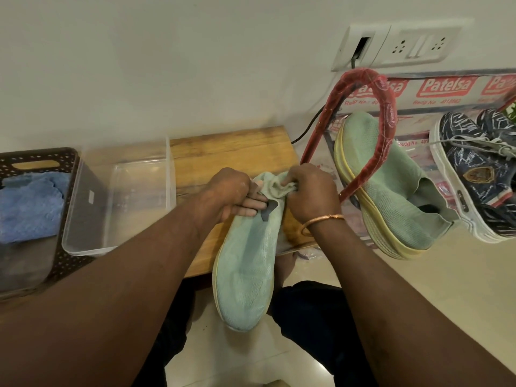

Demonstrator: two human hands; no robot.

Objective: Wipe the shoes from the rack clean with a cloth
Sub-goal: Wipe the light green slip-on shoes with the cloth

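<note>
The left hand [231, 194] and right hand [310, 194] cover the heel end of the green shoe [248, 263]. The green fabric [275, 185] bunched between them could be a cloth or the shoe's collar; it cannot be told. The right fingertips are buried in it. The left edge cuts off the brown basket [36, 156] and its blue cloth [30, 205]. The right edge cuts off the navy sneakers [474, 174]. A red bar [388, 121] crosses the second green shoe [396, 196].

Bare forearms [139, 275], a thin copper bangle [321, 222] on the right wrist, dark trousers [312, 317].

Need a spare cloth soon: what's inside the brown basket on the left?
A crumpled blue cloth lies inside the brown basket. Whatever sits beneath the cloth is covered and cannot be seen.
</note>
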